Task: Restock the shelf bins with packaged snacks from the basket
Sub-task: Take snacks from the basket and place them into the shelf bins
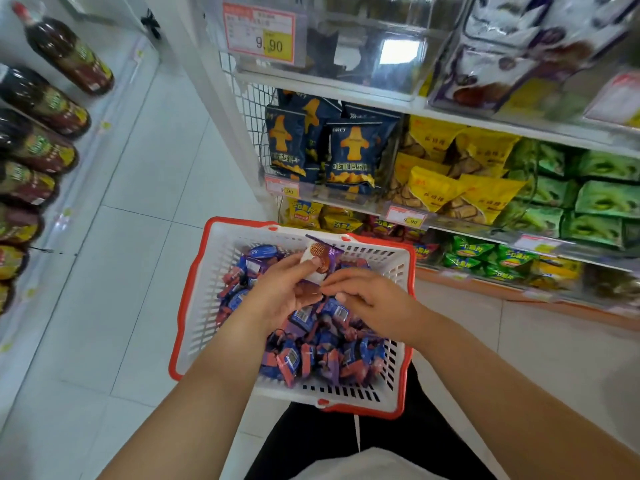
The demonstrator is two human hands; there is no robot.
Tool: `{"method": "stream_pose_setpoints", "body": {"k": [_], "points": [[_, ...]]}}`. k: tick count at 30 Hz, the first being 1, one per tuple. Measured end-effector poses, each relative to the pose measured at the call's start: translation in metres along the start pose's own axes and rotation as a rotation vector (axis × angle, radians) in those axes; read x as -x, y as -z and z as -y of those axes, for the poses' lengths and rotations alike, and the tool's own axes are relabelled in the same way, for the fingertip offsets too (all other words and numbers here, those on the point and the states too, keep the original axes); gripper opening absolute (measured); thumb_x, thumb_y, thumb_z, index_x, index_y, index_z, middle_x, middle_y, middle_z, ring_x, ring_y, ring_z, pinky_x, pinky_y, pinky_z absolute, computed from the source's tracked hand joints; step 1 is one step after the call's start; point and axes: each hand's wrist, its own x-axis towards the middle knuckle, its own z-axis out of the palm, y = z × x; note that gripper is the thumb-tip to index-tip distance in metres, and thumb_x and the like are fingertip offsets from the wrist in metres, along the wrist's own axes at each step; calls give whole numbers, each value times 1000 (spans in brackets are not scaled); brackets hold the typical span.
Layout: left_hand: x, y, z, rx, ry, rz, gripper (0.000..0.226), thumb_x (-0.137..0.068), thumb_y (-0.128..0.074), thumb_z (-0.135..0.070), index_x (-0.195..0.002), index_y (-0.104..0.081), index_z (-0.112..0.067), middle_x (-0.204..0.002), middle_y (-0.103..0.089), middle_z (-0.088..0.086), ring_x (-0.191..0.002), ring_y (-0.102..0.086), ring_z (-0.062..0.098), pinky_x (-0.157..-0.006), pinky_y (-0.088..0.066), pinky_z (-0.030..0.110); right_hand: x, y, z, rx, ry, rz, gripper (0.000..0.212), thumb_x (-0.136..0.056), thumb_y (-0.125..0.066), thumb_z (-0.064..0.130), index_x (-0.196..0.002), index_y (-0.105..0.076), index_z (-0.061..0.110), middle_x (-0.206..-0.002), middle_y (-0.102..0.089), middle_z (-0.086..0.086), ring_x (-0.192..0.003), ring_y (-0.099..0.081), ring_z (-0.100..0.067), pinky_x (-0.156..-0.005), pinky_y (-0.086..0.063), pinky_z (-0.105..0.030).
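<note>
Bottles [52, 109] line the far-left shelf. In the middle, the basket [221, 258] sits on the floor below the person, its bottom heaped with small purple and blue snack packs [332, 348]. These look light, soft and crinkly, with slick film that could slip, so a pinch across a pack's flat body or sealed edge should hold better than a loose scoop. The left hand [287, 289] is over the heap with its fingers [313, 261] curled around a gathered few packs, one standing up above the thumb. Just beside it, the right hand [374, 299] has its fingers [341, 277] bent and pinching at a pack next to the left hand's bundle; whether it grips firmly I cannot tell. To the right, shelf bins [398, 46] hold other snacks, the clear upper bin at the left looking partly unfilled.
</note>
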Motion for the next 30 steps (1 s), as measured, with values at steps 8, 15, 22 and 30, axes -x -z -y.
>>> {"method": "stream_pose_setpoints", "body": {"k": [8, 15, 22, 30], "points": [[31, -52, -28, -42, -199, -2, 40, -97, -55, -4, -135, -50, -16, -104, -68, 3, -84, -69, 17, -64, -54, 29, 25, 70, 20, -537, -258, -503, 6, -92, -63, 27, -94, -68, 25, -88, -71, 8, -81, -65, -9, -73, -52, -27], [64, -106, -61, -477, -523, -1, 32, -87, -73, -15, -113, -59, -27, -104, -72, -6, -99, -67, 11, -82, -55, 27, 38, 138, 40, -308, -216, -266, 30, -83, -73, 30, -112, -65, 27, -83, -65, 17, -69, -59, 6, -64, -46, -11], [76, -168, -84, -344, -718, -17, 30, -92, -67, -18, -120, -61, -28, -107, -72, -10, -101, -67, 8, -86, -53, 26, 62, 201, 50, -245, -209, -325, 18, -78, -81, 26, -90, -68, 22, -83, -74, 5, -77, -68, -23, -75, -55, -39], [42, -214, -123, -922, -1233, -218, 49, -97, -52, -42, -143, -45, -25, -148, -38, -20, -143, -23, 4, -115, -15, 16, 62, 308, 64, -181, -217, -714, 40, -82, -77, 25, -117, -58, 20, -97, -72, -8, -76, -73, -19, -72, -58, -38]]}}
